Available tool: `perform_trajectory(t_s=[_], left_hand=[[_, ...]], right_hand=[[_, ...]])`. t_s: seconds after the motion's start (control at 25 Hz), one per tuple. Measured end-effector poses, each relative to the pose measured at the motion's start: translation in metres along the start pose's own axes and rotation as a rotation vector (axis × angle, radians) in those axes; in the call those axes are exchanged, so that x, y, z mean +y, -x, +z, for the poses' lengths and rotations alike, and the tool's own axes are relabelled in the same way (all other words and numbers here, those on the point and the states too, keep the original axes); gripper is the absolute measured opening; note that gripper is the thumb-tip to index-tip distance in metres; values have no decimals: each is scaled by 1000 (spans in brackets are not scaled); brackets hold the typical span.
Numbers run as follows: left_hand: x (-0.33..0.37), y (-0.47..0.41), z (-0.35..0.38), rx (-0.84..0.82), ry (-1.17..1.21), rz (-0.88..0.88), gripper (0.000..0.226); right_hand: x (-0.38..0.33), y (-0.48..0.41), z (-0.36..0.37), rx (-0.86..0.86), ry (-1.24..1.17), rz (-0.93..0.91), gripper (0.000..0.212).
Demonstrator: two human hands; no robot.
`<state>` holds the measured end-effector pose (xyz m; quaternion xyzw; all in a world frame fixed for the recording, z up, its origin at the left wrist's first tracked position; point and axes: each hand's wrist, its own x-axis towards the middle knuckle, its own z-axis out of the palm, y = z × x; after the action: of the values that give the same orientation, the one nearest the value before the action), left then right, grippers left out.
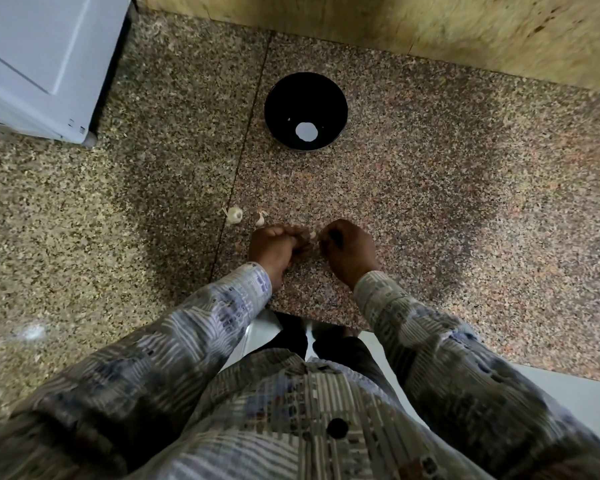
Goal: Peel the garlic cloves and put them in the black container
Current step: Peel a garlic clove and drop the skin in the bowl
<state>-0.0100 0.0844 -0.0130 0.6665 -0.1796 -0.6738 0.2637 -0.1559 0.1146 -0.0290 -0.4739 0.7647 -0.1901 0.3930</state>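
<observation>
Speckled granite table [430,202]: left hand [274,247] and right hand [350,251], fingers [293,233] curled, pinch a small pale garlic clove [313,234]; round black container [291,95] beyond.

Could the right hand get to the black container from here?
Probably yes: only bare counter lies between the right hand and the black container. Its grip is busy with a garlic clove, though.

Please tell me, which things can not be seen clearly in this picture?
- Head view: the clove is mostly covered by the left hand and right hand; peeling progress unclear.
- Black bowl: glare and darkness hide its contents.
- White appliance: cut off by the left edge.
- Loose garlic pieces: too small.
</observation>
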Motion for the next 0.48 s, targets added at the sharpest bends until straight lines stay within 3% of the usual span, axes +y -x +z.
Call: perform_trajectory(t_s=[0.16,0.32,0.4,0.48], left_hand=[[-2,1,-3,-8,-24,36,13],[-5,-2,-6,-54,-180,160,9],[-3,-5,-5,-28,-150,60,10],[-1,-5,-5,-63,66,-169,13]], right_hand=[[0,-6,-6,-74,82,-23,16],[-2,-9,-4,-135,-308,180,5],[-4,-4,-5,-99,-168,-25,12],[-5,0,-10,12,125,-450,16]])
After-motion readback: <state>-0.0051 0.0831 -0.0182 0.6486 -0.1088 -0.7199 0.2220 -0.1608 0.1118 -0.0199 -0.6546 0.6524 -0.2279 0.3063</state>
